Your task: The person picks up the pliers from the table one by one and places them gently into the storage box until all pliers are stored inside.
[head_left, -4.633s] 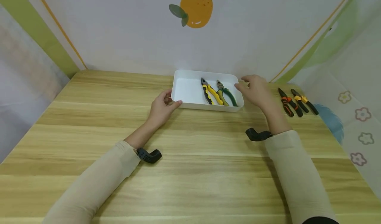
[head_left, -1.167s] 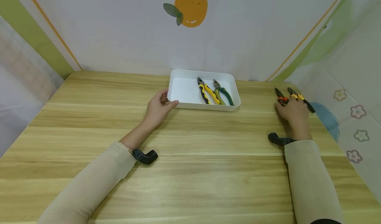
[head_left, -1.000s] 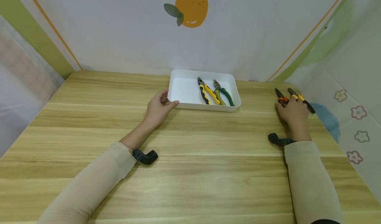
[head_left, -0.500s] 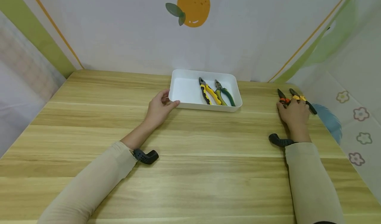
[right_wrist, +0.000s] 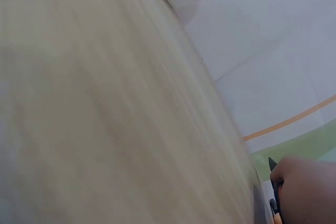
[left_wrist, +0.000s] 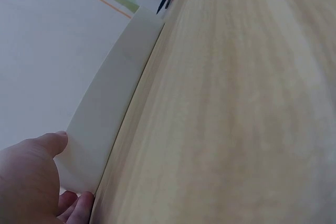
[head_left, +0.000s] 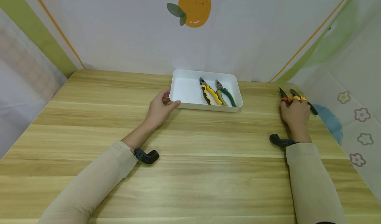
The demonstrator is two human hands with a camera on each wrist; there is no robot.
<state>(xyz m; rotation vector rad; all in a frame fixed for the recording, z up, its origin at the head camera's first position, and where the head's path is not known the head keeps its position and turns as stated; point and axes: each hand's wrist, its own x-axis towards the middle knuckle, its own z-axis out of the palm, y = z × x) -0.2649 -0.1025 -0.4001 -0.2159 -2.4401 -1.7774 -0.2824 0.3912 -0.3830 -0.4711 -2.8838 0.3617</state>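
My left hand (head_left: 157,111) holds the near left corner of a white tray (head_left: 205,107), thumb on the front rim and fingers at the side. In the left wrist view, the thumb presses the tray's outer wall (left_wrist: 102,103). Inside the tray lie black-and-yellow pliers (head_left: 212,93) and green-handled pliers (head_left: 227,94). At the table's far right, my right hand (head_left: 297,115) grips orange-and-black long-nose pliers (head_left: 283,94) from above; its palm hides most of their handles. Black-and-yellow combination pliers (head_left: 296,95) lie right beside them, partly covered by that hand.
The wooden table (head_left: 208,171) runs back to a white printed curtain (head_left: 134,35). Another curtain (head_left: 357,85) rises along the right table edge, close to the right hand. The tray stands near the back edge.
My right hand has gone from beside the tray's right end to the pliers at far right, and its thumb has drawn in over the handles. The left hand keeps holding the tray.
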